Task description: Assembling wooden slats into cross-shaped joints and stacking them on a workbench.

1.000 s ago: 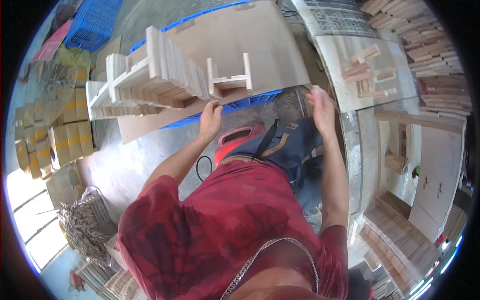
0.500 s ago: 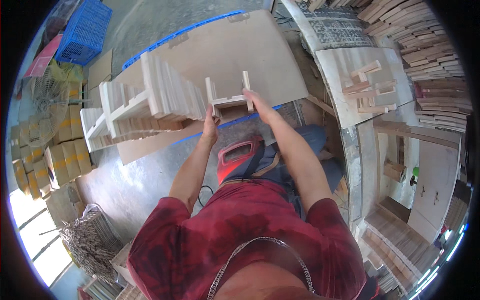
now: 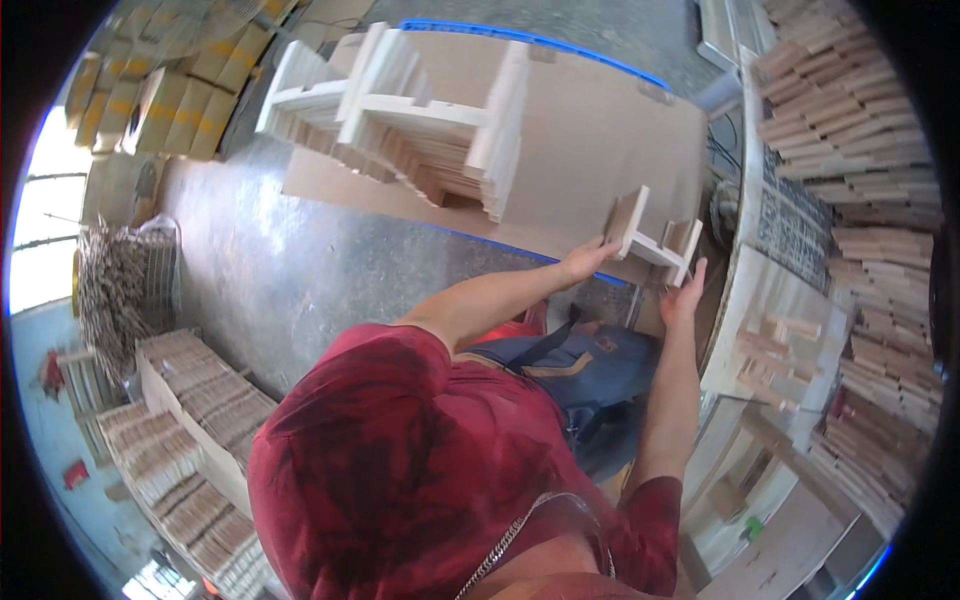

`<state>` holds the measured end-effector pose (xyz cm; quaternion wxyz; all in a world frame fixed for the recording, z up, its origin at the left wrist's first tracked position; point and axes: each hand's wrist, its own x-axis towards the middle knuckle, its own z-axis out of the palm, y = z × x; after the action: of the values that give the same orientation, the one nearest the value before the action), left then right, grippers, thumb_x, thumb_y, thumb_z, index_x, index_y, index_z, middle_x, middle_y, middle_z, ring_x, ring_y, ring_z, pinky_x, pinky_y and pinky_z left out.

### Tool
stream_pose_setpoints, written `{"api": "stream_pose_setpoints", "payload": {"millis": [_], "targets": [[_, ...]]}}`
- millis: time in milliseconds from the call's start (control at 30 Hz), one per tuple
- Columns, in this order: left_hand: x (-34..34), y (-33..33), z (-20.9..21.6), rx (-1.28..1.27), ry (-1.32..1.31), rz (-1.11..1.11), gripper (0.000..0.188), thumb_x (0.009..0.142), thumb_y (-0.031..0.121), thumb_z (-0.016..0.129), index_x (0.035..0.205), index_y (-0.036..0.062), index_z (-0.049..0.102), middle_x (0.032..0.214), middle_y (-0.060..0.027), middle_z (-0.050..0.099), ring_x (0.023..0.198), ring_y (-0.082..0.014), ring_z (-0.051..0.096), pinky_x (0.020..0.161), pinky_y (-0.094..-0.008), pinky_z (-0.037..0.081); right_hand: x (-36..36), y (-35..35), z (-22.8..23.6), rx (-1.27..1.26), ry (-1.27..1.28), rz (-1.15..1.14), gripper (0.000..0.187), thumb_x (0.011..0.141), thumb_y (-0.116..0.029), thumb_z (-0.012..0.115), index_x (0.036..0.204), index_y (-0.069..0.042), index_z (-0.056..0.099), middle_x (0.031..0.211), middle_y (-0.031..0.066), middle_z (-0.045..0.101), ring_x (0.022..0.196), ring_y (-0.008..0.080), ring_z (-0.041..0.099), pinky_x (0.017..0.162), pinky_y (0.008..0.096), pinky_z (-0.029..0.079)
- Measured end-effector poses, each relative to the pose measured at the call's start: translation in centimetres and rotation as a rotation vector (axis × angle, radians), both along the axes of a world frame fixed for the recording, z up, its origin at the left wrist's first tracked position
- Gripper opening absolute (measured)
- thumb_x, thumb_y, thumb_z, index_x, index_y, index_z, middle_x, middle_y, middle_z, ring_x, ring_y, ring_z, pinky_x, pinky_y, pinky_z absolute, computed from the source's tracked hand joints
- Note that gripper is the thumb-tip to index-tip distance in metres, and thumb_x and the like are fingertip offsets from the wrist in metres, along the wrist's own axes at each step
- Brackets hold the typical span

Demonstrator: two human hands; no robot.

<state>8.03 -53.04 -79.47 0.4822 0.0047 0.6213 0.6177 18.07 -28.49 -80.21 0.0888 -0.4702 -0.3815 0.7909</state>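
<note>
I hold a small H-shaped wooden frame between both hands, over the right end of a brown cardboard sheet. My left hand is closed on the frame's left side piece. At its other side piece, my right hand grips the lower end. A crossbar joins the two upright side pieces. To the left, a row of similar pale wooden frames stands nested together on the cardboard.
A bench runs along my right, with loose joined wooden pieces on it. Beyond it are tall stacks of wood strips. Cartons stand at the upper left, a basket of thin sticks below them. Blue edging shows beneath the cardboard.
My view has turned to the right. Both hands have carried the wooden frame rightward, away from the nested row and closer to the bench, and the frame is now tilted.
</note>
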Motion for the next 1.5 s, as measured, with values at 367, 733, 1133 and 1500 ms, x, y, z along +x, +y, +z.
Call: {"api": "stream_pose_setpoints", "payload": {"millis": [367, 733, 1133, 1500], "targets": [[-11.9, -49.3, -6.9, -0.352, 0.624, 1.052, 0.033, 0.096, 0.033, 0.051, 0.101, 0.0042, 0.066, 0.089, -0.0048, 0.064, 0.082, -0.0164, 0.056, 0.07, -0.033, 0.044, -5.3, -17.3, 11.0, 1.69, -0.255, 0.563, 0.077, 0.088, -0.047, 0.067, 0.137, 0.009, 0.047, 0.139, 0.0371, 0.045, 0.134, 0.0497, 0.039, 0.115, 0.055, 0.027], [-7.5, -40.5, -8.2, -0.538, 0.318, 1.09, 0.034, 0.092, 0.024, 0.057, 0.115, -0.0011, 0.061, 0.091, -0.0091, 0.064, 0.085, -0.0199, 0.063, 0.071, -0.0321, 0.052, -11.6, -18.4, 6.3, 1.445, -0.172, 1.033, 0.04, 0.089, -0.017, 0.064, 0.127, -0.006, 0.058, 0.107, 0.0174, 0.063, 0.094, 0.0358, 0.065, 0.085, 0.047, 0.054], [-6.1, -45.8, -5.6, -0.399, 0.077, 1.127, 0.036, 0.093, 0.021, 0.06, 0.12, -0.0025, 0.058, 0.1, -0.0146, 0.068, 0.086, -0.0267, 0.068, 0.074, -0.0375, 0.057, -19.0, -20.7, -2.8, 0.97, -0.366, 0.381, 0.054, 0.086, -0.042, 0.071, 0.122, -0.001, 0.064, 0.11, 0.0276, 0.068, 0.103, 0.0445, 0.065, 0.09, 0.0495, 0.051], [-21.0, -51.2, -5.6, -0.122, 0.172, 0.986, 0.067, 0.1, 0.047, 0.054, 0.14, -0.0068, 0.046, 0.14, -0.0203, 0.054, 0.133, -0.036, 0.05, 0.111, -0.0473, 0.041, -9.7, -3.9, 16.9, 1.742, -0.182, 0.583, 0.016, 0.087, -0.016, 0.073, 0.095, -0.007, 0.063, 0.079, 0.0147, 0.066, 0.07, 0.0296, 0.066, 0.064, 0.0399, 0.052]]}}
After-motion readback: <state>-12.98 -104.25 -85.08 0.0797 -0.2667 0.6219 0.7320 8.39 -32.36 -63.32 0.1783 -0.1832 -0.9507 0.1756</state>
